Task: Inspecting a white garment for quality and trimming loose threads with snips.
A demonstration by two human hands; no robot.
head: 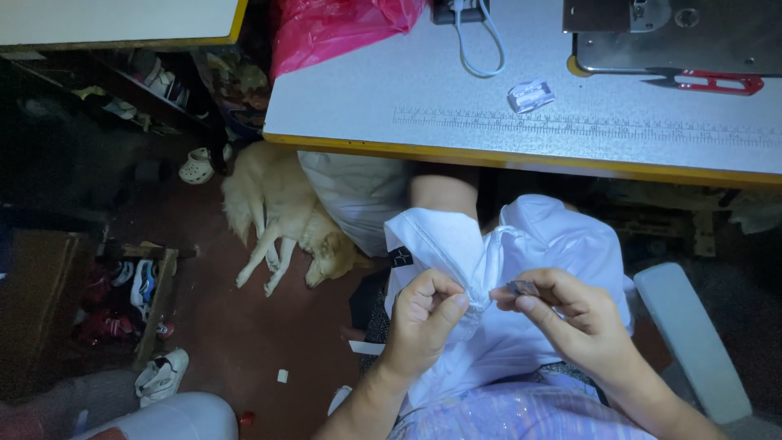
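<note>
Both hands work over the lap, below the desk [456, 114] edge; the left hand [423, 322] pinches a fold of the white garment [554, 244]; the right hand [574, 318] grips a small blade [523, 288] at that fold. A dog [281, 216] lies on the floor to the left, well apart.

Home sewing room: sewing table [456, 122] with printed ruler; thread snips [707, 81]; sleeping dog [281, 216]
</note>
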